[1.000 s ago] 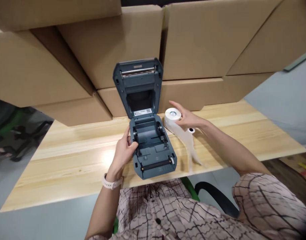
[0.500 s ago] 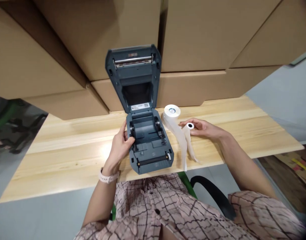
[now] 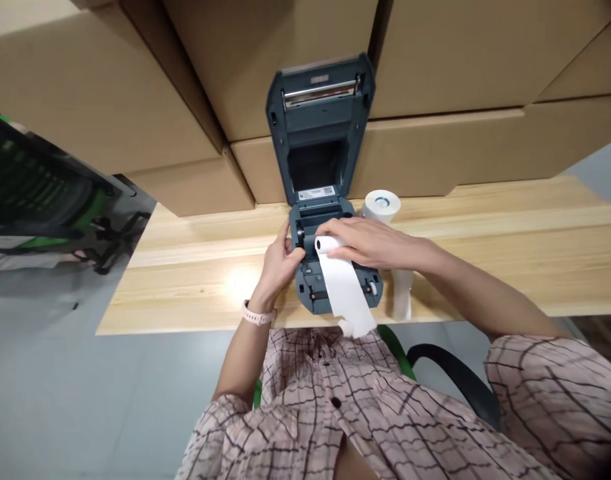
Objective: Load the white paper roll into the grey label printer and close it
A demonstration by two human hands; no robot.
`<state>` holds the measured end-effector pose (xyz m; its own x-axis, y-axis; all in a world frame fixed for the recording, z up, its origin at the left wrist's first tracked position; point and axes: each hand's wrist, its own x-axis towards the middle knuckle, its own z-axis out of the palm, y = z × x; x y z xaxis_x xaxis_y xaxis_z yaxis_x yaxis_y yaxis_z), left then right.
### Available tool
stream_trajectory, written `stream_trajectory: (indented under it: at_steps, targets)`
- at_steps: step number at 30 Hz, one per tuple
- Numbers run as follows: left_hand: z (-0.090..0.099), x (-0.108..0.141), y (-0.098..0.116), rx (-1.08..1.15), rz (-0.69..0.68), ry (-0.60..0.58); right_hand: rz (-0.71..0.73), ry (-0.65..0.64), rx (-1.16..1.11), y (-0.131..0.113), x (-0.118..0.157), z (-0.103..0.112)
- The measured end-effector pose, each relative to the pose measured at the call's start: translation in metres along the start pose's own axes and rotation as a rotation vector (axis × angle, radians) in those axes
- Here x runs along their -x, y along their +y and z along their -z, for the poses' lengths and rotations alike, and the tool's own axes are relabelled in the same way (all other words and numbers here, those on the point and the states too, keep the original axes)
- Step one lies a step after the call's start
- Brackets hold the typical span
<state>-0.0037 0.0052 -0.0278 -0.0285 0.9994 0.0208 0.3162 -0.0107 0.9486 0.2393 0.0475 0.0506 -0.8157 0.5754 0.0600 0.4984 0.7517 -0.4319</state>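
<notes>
Grasping paper roll (image 3: 328, 244) in right grip (image 3: 372, 243) over open printer (image 3: 312, 137); clasping its side with left grip (image 3: 279, 263); hold roll level, loose strip (image 3: 346, 290) untwisted

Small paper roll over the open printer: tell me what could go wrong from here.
The small paper roll trails a loose strip past the front edge of the printer; it might snag or crease. The raised lid, if bumped, could swing down onto the right grip. The larger roll shows close behind that grip, so it might get knocked.
</notes>
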Motion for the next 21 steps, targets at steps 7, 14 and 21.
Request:
stream_trajectory:
  at_steps: [7, 14, 21]
  targets:
    - [0.002, 0.001, 0.006, -0.106, 0.011, -0.024, 0.06, -0.018, 0.018, 0.011, -0.003, -0.022]
    - [0.001, 0.002, 0.009, -0.127, -0.011, -0.019, 0.098, 0.295, 0.117, -0.018, 0.027, -0.042]
    - [0.001, 0.005, 0.011, -0.162, -0.02, -0.015, 0.159, 0.432, 0.246, -0.052, 0.053, -0.063]
